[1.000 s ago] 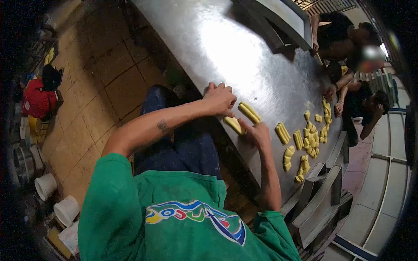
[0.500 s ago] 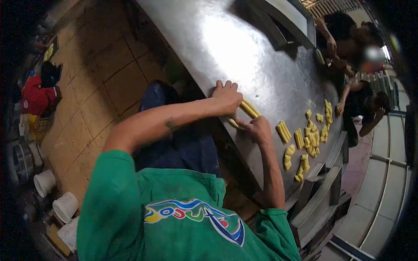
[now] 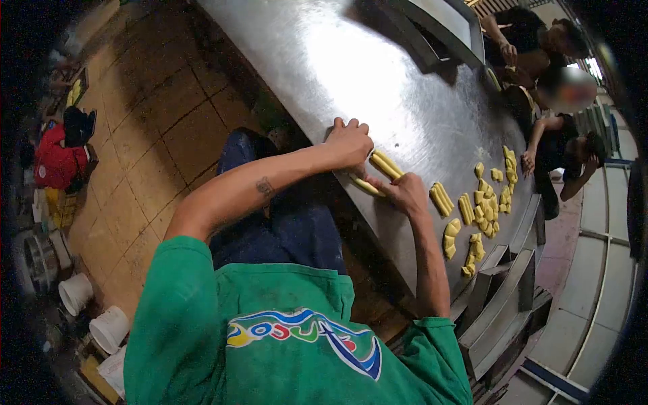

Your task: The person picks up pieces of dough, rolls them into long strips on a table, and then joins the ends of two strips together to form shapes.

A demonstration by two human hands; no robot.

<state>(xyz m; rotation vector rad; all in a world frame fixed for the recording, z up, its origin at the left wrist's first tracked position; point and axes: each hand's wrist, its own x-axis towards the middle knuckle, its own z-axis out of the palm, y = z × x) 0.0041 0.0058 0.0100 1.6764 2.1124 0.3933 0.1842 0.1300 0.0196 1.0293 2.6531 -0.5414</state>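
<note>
Long yellow dough strips lie side by side on the metal table near its edge. My left hand is closed over their far ends, fingers bent, with the ends hidden under the palm. At the near ends my right hand grips the strips, its thumb stretched along a separate nearer dough strip. Its other fingers are partly hidden. To the right of my right hand are short bundles of dough strips and a heap of cut dough pieces.
The shiny metal table carries a metal frame at its far end. Metal pans stand stacked at the right. Other people are across the table. White buckets sit on the tiled floor at left.
The view has shifted slightly. Both hands stay on the dough strips in nearly the same place, the left hand's fingers a little more bent.
</note>
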